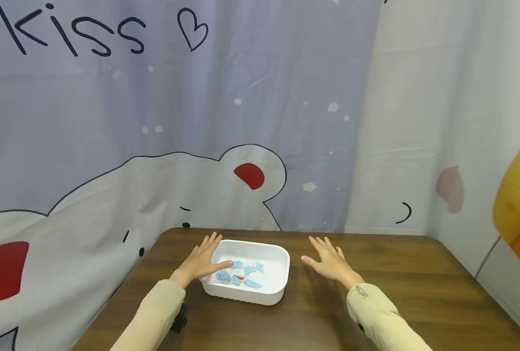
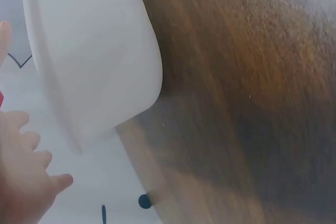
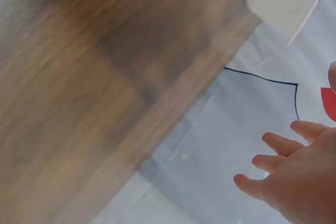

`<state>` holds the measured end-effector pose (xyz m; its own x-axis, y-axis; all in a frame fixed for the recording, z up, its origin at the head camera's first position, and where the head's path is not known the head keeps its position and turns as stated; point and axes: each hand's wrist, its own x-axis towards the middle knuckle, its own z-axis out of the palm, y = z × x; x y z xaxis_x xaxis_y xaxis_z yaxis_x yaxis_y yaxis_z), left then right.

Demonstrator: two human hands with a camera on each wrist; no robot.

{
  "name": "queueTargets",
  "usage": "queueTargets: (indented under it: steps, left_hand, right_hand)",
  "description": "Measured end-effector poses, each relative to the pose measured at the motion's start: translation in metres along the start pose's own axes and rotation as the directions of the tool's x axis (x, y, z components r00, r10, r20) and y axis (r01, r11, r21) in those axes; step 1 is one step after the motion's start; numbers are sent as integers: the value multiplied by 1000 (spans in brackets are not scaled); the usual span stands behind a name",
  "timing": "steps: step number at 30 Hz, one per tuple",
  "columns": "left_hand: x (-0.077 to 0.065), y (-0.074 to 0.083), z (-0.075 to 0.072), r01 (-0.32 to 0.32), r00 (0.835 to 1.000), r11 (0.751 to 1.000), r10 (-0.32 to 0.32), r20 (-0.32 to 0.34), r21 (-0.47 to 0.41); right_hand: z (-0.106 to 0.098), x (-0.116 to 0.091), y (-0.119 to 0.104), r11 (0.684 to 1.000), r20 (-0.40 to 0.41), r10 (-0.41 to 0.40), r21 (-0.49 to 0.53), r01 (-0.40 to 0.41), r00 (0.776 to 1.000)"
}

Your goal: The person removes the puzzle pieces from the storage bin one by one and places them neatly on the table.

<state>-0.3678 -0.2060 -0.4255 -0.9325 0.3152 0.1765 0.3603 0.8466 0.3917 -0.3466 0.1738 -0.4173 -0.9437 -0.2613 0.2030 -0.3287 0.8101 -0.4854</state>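
Note:
A white rectangular plastic tub [image 1: 264, 294] sits on the wooden table, holding several small light-blue flat pieces [image 1: 249, 269], one with a red patch. My left hand [image 1: 203, 260], fingers spread, overlaps the tub's left side in the head view; the thumb reaches over its interior. In the left wrist view the same hand [image 2: 23, 177] shows beside the tub's outer wall [image 2: 100, 51]. My right hand [image 1: 330, 261] hovers to the right of the tub, apart from it, with fingers extended and nothing held. The right wrist view shows that hand [image 3: 299, 171] with fingers spread.
The brown wooden table [image 1: 400, 273] reaches back to a printed curtain [image 1: 312, 146] with cartoon animals. A small dark object [image 1: 179, 319] shows under the left sleeve. On the right, the curtain runs along the table's side edge.

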Motion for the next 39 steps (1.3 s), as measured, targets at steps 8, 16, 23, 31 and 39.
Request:
queueTargets:
  steps: [8, 16, 23, 31, 39]
  left_hand:
    - [2, -2, -5, 19, 1000, 1000, -19, 22, 2]
    - [-8, -8, -18, 78, 996, 997, -78, 48, -2]
    - [-11, -16, -24, 95, 994, 995, -95, 57, 9]
    - [-19, -27, -31, 41, 999, 999, -41, 34, 14]
    - [-32, -32, -23, 31, 999, 999, -31, 8, -29]
  right_hand:
    - [6, 10, -17, 991, -30, -74, 111, 77, 997]
    - [28, 23, -37, 969, -69, -134, 198, 146, 989]
    - [43, 30, -53, 951, -115, -178, 236, 201, 977]
    - [62, 38, -72, 928, -75, -220, 290, 233, 973]
    - [82, 39, -87, 874, 64, -219, 456, 167, 974]
